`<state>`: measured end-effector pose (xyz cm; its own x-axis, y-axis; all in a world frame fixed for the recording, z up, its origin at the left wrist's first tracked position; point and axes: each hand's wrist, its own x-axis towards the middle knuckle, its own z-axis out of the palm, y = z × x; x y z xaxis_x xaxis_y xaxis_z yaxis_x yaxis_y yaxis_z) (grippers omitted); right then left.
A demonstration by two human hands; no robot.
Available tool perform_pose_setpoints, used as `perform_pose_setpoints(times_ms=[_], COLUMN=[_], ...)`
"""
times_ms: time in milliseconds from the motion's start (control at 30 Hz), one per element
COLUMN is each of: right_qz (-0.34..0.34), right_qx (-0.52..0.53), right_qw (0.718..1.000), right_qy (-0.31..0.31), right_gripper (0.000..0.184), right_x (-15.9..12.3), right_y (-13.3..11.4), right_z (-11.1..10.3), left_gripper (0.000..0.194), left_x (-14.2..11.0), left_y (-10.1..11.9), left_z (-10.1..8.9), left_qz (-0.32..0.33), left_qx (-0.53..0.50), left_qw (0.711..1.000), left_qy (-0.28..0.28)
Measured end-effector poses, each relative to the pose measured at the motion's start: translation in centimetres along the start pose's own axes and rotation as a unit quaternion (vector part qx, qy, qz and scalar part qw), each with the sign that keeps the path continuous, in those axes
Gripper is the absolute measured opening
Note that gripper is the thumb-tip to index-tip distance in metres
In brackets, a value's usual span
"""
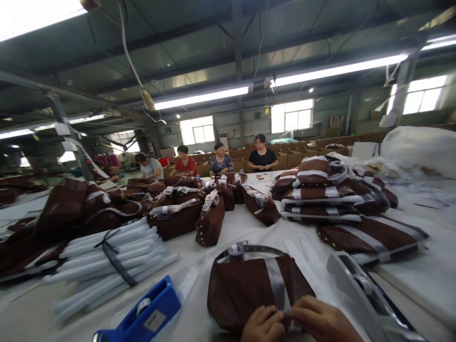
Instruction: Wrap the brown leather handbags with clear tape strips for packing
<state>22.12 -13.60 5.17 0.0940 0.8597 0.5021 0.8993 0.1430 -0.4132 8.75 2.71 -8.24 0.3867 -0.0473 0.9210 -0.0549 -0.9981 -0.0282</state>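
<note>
A dark brown handbag point(238, 287) lies on the white-covered table right in front of me, its buckled strap point(261, 249) curving along the top. Down the bag's right half runs a shiny grey strip point(275, 278). My left hand point(262, 325) is closed at the strip's lower end, fingertips pinched against the bag. From the right, my right hand point(318, 318) meets it there, with thumb and fingers pressed together at the same end. The fingers partly cover whatever small piece sits between them.
A blue tape dispenser point(142, 313) stands at front left, a grey dispenser point(363, 294) at front right. Tied white rolls point(117, 256) lie at left. More brown bags point(181, 213) spread behind, with a stack of wrapped bags point(324, 190) at right. Several people point(262, 156) sit across the table.
</note>
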Motion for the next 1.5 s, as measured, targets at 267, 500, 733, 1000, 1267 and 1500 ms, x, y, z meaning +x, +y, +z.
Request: perform_pose_setpoints(times_ms=[267, 500, 733, 1000, 1267, 1500], right_qz=[0.056, 0.114, 0.115, 0.162, 0.205, 0.223], right_qx=[0.009, 0.054, 0.073, 0.06, 0.058, 0.072], right_qw=[0.998, 0.991, 0.99, 0.985, 0.974, 0.966], right_qy=[0.021, -0.043, -0.031, 0.001, -0.08, -0.112], right_gripper=[0.033, 0.048, 0.048, 0.064, 0.091, 0.066], right_x=[2.7, 6.2, 6.1, 5.9, 8.1, 9.9], right_y=[1.7, 4.7, 6.1, 7.5, 9.2, 10.6], right_z=[0.1, 2.0, 4.2, 5.2, 4.1, 3.9], left_gripper=[0.032, 0.037, 0.041, 0.042, 0.049, 0.049], left_x=[3.5, 3.4, 3.4, 4.9, 6.8, 7.9], left_y=[1.0, 0.8, 0.8, 1.1, 2.2, 3.4], left_z=[-6.0, -6.1, -6.1, -6.6, -5.9, -5.0], left_qz=[-0.082, -0.078, -0.076, -0.1, -0.114, -0.175], left_qx=[-0.105, -0.126, -0.128, -0.127, -0.059, 0.005], left_qw=[0.932, 0.92, 0.921, 0.919, 0.923, 0.899], left_qy=[-0.336, -0.363, -0.359, -0.359, -0.364, -0.402])
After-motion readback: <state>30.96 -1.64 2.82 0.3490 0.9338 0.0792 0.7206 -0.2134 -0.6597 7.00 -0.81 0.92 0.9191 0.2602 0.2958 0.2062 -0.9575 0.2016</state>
